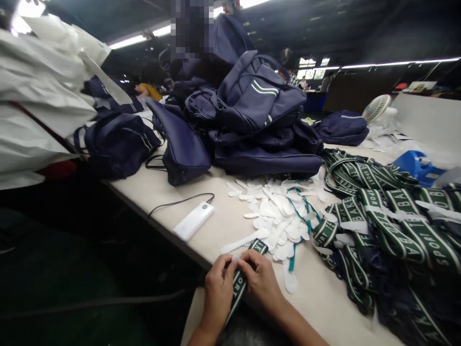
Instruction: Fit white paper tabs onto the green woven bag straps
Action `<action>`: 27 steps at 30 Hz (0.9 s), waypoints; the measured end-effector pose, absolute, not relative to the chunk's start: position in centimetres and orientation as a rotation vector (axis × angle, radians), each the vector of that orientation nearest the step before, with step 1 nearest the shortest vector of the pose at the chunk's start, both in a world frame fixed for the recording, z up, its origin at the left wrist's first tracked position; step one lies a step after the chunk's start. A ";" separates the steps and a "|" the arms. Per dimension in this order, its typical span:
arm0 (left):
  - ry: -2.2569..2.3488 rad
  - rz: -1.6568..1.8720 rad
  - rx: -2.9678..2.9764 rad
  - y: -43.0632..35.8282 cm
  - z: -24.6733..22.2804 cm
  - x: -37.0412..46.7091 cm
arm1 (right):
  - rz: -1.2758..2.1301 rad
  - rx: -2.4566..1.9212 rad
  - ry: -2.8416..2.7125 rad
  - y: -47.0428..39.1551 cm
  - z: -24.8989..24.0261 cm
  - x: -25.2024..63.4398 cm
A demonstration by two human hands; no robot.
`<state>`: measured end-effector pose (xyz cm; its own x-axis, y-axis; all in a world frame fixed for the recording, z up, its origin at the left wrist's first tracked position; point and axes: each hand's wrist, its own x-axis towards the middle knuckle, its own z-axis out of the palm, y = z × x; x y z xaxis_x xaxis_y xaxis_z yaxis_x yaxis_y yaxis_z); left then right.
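At the table's near edge, my left hand [218, 284] pinches a dark green webbing strap [237, 290] with white lettering and edges. Close beside it, my right hand [260, 276] grips the same strap, fingertips almost meeting the left ones. A small whitish bit shows between the fingertips; its kind is unclear. The strap's folded end points away from me, and its lower part hangs toward my lap. Just beyond the fingers lies a white toothed strip [245, 241]. Many similar white strips [277, 216] lie heaped behind it, with thin teal cords [292, 254] among them.
Bundled green straps [406, 226] are piled on the right. Navy bags [259, 101] are stacked at the back. A white phone-like device [194, 221] with a black cable lies to the left. A blue tape dispenser [418, 167] and a fan [376, 108] stand at right.
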<state>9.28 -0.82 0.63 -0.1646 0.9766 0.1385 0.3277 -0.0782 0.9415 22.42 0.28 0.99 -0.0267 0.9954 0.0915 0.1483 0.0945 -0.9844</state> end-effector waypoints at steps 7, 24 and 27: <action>1.553 1.255 1.361 -0.3 -0.1 9.2 | 1.215 -1.233 -1.268 0.7 0.9 22.6; 1.484 1.629 2.011 -0.3 -0.5 10.3 | 1.324 -1.266 -1.107 2.1 1.0 23.2; 1.494 1.617 2.005 -0.5 0.0 10.6 | 1.518 -1.110 -0.997 2.0 1.0 23.6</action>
